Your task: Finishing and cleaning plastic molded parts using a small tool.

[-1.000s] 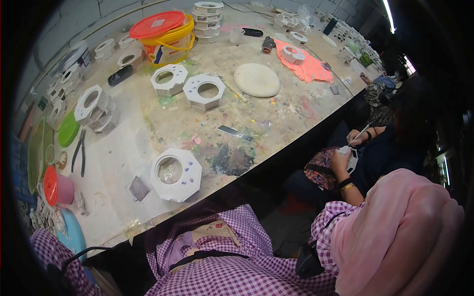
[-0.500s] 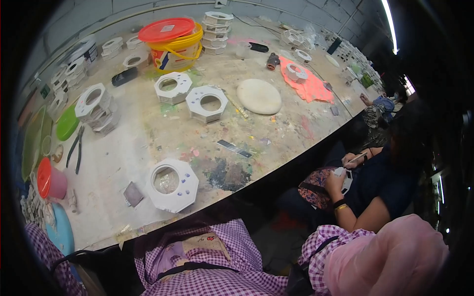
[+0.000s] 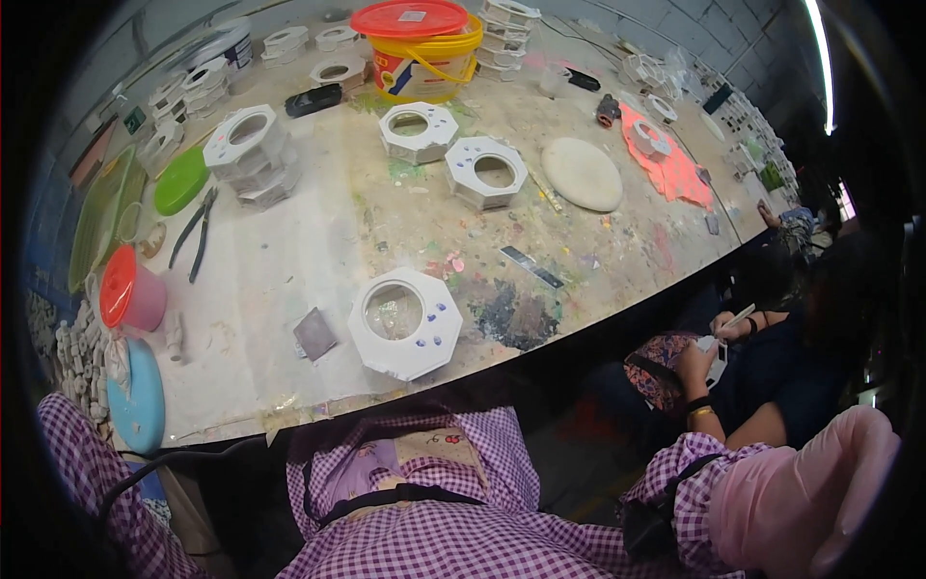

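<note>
Neither of my hands shows. At the lower left is my checked purple left sleeve (image 3: 121, 492), its end outside the picture. My right arm, in a checked and pink sleeve (image 3: 786, 502), bends at the lower right with no fingers visible. Nearest me on the table lies a white octagonal frame (image 3: 439, 333) with a round opening and small blue-purple marks. Beside it is a grey square piece (image 3: 314, 334). Farther back sit two more octagonal frames, one (image 3: 463, 172) in front of the other (image 3: 400, 145), and a stack of them (image 3: 275, 174) stands to the left.
Pliers (image 3: 201, 236), a pink tub with a red lid (image 3: 149, 304) and a blue disc (image 3: 145, 396) lie left. A yellow bucket (image 3: 415, 77) stands at the back. A round cream slab (image 3: 582, 176) lies right of centre. A co-worker's hand (image 3: 694, 367) holds a white piece at right.
The view has shifted, so the table and its things appear farther right and higher. More of my left sleeve shows, and my right arm sits lower and farther right. The objects keep their places.
</note>
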### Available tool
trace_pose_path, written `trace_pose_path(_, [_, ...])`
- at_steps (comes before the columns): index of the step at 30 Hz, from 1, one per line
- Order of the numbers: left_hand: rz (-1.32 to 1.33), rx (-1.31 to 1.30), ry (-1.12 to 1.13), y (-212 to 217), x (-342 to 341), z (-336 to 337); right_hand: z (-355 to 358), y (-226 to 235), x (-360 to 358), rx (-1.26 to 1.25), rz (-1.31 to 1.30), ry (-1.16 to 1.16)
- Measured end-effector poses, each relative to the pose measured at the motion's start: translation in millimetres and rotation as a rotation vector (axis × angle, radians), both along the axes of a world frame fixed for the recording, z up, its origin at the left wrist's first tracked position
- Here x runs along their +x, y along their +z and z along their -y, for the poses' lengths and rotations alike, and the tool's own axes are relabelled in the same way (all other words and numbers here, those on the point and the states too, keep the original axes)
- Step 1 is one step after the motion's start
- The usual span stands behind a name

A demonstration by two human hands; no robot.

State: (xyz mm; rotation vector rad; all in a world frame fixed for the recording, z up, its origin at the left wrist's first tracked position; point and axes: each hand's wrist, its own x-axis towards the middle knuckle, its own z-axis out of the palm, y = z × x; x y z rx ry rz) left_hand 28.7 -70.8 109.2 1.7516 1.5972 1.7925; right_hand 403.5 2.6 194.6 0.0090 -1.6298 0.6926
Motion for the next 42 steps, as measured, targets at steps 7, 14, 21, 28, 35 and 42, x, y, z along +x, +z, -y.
trace_pose_path(7, [0.009, 0.009, -0.006, -4.3, -0.5, 0.7, -4.0, -3.9, -2.0, 0.013, 0.007, 0.006])
trace_pose_path(14, [0.037, 0.142, -0.035, 12.6, -2.9, -2.1, -7.3, 5.0, -15.3, -0.077, 0.045, 0.042])
trace_pose_path(21, [0.121, 0.471, -0.089, 37.3, -4.4, 6.4, -8.0, 6.8, -27.1, -0.152, 0.05, 0.136])
trace_pose_path(28, [0.231, 0.761, -0.121, 47.1, -13.1, 27.8, -20.6, -43.7, -69.6, -0.387, -0.001, 0.09])
trace_pose_path(35, [-0.126, -0.575, 0.086, -71.4, -37.2, -23.4, -54.6, -118.4, -81.6, -0.81, 0.413, 0.124])
trace_pose_path(42, [-0.588, -0.58, 0.08, -131.4, -39.6, -23.0, -87.6, -197.6, -106.8, -0.715, 0.685, -0.101])
